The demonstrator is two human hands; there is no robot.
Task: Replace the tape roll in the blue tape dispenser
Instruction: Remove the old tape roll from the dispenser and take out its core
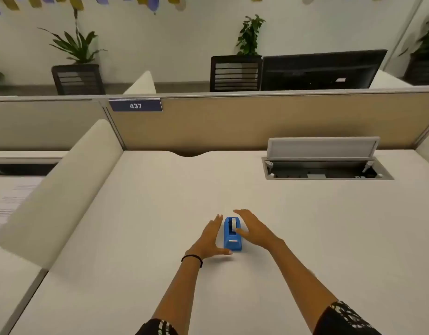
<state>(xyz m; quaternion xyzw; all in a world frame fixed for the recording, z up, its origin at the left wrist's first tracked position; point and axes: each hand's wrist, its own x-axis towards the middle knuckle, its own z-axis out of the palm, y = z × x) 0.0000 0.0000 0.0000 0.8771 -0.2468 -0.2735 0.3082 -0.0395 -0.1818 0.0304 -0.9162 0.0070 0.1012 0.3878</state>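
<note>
A small blue tape dispenser (pixel 232 236) stands on the white desk (pixel 160 213), its cutter end towards me. A white tape roll (pixel 233 223) shows in its top slot. My left hand (pixel 212 240) is flat and open just left of the dispenser, its thumb stretched along the desk under the near end. My right hand (pixel 253 229) is open on the right side, fingers arched over the dispenser's far end and thumb touching its right edge by the roll. Neither hand grips it. No other tape roll is in view.
An open cable hatch (pixel 327 165) with a raised lid lies at the desk's back right. A beige partition (pixel 257 119) with a "437" label closes the back. A padded white divider (pixel 61 187) runs along the left. Papers (pixel 6 206) lie on the neighbouring desk.
</note>
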